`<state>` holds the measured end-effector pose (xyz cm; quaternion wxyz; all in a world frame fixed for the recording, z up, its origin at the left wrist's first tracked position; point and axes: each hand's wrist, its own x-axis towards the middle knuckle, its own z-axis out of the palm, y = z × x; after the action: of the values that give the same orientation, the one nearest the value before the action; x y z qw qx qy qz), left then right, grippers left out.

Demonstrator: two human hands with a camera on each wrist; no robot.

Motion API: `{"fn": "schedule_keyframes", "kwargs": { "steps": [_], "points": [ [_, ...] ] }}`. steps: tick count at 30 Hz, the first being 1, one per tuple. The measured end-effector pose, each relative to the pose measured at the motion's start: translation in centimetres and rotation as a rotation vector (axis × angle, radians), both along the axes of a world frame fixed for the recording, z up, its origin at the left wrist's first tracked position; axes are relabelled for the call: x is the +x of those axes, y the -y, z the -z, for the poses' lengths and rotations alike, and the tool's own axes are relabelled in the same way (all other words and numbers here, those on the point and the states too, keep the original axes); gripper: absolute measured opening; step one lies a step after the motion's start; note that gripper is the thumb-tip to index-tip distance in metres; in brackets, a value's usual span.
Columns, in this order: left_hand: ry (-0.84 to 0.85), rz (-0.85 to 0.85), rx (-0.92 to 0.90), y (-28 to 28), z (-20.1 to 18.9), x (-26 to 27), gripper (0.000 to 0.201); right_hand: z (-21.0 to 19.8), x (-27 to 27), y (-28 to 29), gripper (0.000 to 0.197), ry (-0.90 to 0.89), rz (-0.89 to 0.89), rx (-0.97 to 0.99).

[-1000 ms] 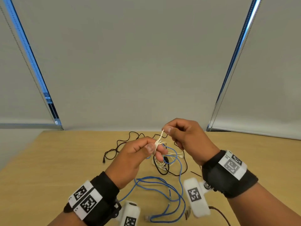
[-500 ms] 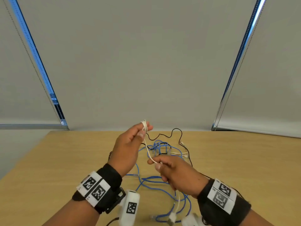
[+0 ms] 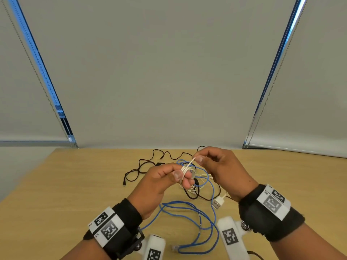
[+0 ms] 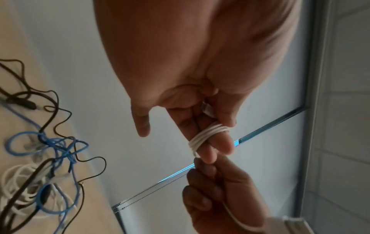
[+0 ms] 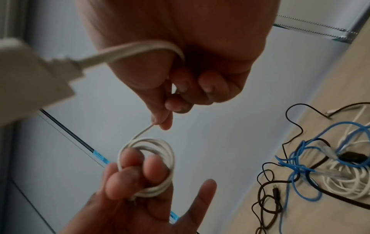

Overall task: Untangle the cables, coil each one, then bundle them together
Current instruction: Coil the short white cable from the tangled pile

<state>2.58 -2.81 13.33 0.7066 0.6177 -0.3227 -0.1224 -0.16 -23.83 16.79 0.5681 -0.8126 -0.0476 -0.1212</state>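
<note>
A thin white cable [image 3: 186,170] is wound in several small turns round two fingers of my left hand [image 3: 183,177], which holds the coil above the table. My right hand [image 3: 198,158] pinches the free strand just up and right of the coil. The left wrist view shows the white turns [image 4: 208,134] on the fingers, and the right wrist view shows the coil [image 5: 152,159] as a ring. The cable's white USB plug [image 3: 218,202] hangs below my right wrist. A blue cable [image 3: 189,212] and a black cable [image 3: 150,166] lie tangled on the table with more white cable.
The wooden table [image 3: 65,194] runs up to a wall of grey roller blinds [image 3: 169,81]. The tangle sits at the middle, and the blue cable's clear plug [image 3: 175,247] lies near the front edge. Bare wood shows left and right of the cables.
My right hand has swung from low in front of the left hand up to its far right, carrying the white strand round. The left hand has dropped slightly with the coil.
</note>
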Motion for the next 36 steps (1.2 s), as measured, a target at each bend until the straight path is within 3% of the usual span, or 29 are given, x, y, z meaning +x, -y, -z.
{"fn": "schedule_keyframes", "kwargs": {
  "steps": [6, 15, 17, 20, 22, 23, 30, 33, 36],
  "points": [
    [-0.244, 0.053, -0.232, -0.4, -0.3, 0.3, 0.022, 1.3, -0.2, -0.9, 0.017, -0.068, -0.024, 0.025],
    [-0.406, -0.099, -0.347, 0.0, 0.7, 1.0, 0.018, 3.6, -1.1, -3.5, 0.021, -0.095, -0.12, -0.281],
    [-0.315, -0.229, -0.215, 0.3, 0.7, 1.1, 0.018, 4.1, -1.3, -3.8, 0.019, -0.155, -0.163, -0.402],
    [0.112, -0.445, 0.255, 0.5, 0.9, 1.0, 0.023, 4.2, -1.5, -4.1, 0.015, -0.209, -0.247, -0.48],
    [0.382, -0.45, 0.534, 0.3, 1.7, 0.8, 0.032, 3.5, -1.4, -4.0, 0.024, -0.19, -0.25, -0.5],
    [0.414, -0.415, 0.581, 0.1, 2.1, 0.8, 0.031, 3.2, -1.2, -3.8, 0.024, -0.174, -0.224, -0.516],
    [-0.057, -0.018, 0.37, -0.9, 2.7, 0.4, 0.018, 1.9, -0.8, -2.4, 0.019, 0.0, -0.071, -0.606],
    [-0.24, 0.015, 0.176, -1.1, 2.7, 0.3, 0.02, 2.2, -0.9, -2.7, 0.012, 0.053, -0.108, -0.471],
    [-0.414, -0.03, -0.028, -0.6, 2.8, -0.1, 0.014, 2.8, -0.6, -2.8, 0.013, -0.015, -0.139, -0.241]
  ]
}}
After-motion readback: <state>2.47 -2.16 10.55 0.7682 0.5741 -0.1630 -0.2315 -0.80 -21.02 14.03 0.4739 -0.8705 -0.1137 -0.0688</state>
